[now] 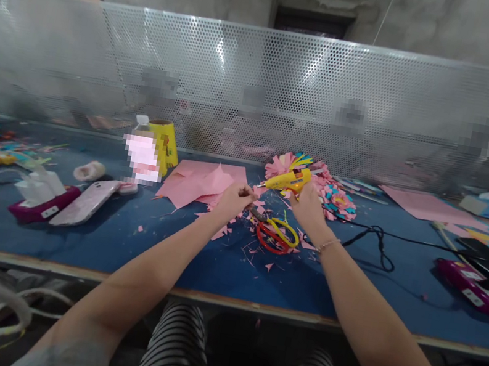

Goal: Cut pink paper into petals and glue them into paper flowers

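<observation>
My right hand point(308, 201) is wrapped round a yellow hot glue gun point(289, 181), its nozzle pointing left. Close to that nozzle, my left hand point(238, 199) is closed in a pinch on what looks like a small pink paper piece point(259, 190), mostly hidden by the fingers. Scissors point(279, 235) with red and yellow handles lie just below and between the hands, among pink paper scraps. Behind my left hand lie pink paper sheets point(200, 182). Pink and blue paper flowers point(339, 204) sit behind and beside my right hand.
A yellow canister point(166, 148) and a bottle point(142, 122) stand at the back left. Nearer lie a phone point(86, 203) and a purple power strip point(41, 208). Another power strip point(475, 290) is at right, with a black cord point(374, 233) looping across. A perforated metal screen point(261, 86) closes the back.
</observation>
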Demonstrator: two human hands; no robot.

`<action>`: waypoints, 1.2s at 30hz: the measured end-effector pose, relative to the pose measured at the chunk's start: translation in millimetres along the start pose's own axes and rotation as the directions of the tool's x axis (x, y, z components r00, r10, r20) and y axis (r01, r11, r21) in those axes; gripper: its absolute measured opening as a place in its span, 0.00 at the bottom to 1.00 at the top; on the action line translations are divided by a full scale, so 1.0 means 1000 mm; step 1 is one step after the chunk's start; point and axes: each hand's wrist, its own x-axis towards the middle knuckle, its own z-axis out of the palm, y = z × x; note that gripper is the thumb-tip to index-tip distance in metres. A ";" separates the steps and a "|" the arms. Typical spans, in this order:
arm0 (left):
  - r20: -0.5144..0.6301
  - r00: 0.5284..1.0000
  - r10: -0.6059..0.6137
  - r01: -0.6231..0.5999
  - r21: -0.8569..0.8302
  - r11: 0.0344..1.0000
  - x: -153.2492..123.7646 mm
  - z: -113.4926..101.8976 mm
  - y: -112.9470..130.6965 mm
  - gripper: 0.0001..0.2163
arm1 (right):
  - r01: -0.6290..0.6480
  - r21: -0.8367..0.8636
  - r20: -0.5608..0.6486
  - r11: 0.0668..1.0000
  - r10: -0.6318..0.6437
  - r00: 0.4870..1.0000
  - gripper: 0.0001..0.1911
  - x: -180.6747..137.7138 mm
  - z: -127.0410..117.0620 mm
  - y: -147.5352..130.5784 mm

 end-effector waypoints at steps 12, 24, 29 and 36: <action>-0.028 1.000 -0.014 0.015 0.035 0.999 0.001 -0.006 -0.008 0.07 | -0.071 0.000 0.019 0.998 0.071 0.997 0.14 -0.001 0.005 0.008; -0.104 0.986 -0.127 0.110 -0.153 0.982 0.008 -0.020 -0.009 0.12 | -0.046 0.063 0.179 0.997 0.034 0.983 0.11 -0.014 0.022 0.024; -0.079 0.987 -0.136 0.124 -0.147 0.981 0.001 -0.012 -0.004 0.12 | -0.138 0.586 0.250 0.799 -0.016 0.968 0.06 -0.009 0.015 -0.015; 0.001 0.994 -0.107 0.107 -0.084 0.991 -0.006 -0.002 -0.004 0.10 | -0.398 0.839 0.386 0.372 0.111 0.916 0.08 -0.017 0.003 -0.057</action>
